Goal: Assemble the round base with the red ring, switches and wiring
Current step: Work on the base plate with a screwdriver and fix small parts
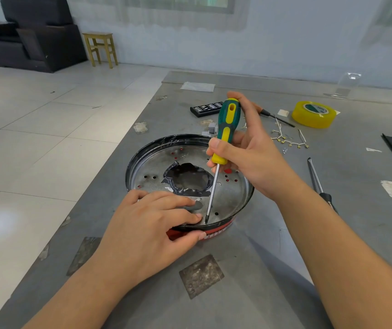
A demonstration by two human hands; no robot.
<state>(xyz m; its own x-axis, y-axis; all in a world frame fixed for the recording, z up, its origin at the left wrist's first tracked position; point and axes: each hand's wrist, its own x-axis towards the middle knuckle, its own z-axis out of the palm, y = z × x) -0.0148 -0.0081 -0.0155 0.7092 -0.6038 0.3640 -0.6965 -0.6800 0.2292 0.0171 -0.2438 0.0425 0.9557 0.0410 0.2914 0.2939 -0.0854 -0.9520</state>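
The round base (157,162) lies on the grey table, a black-rimmed metal dish with small holes and a torn dark opening in its middle. A red ring (216,230) shows under its near edge. My left hand (147,229) grips that near rim, fingers lying inside and thumb against the red ring. My right hand (245,148) holds a green and yellow screwdriver (227,124) nearly upright. Its tip touches the plate near the front rim, just beside my left fingertips. White wiring with small yellow connectors (287,138) lies behind my right hand.
A yellow tape roll (313,113) sits at the back right. A black bit case (205,108), a small grey part (210,129), a second screwdriver (277,118) and a long dark tool (318,184) lie on the table. The table's left edge drops to a tiled floor.
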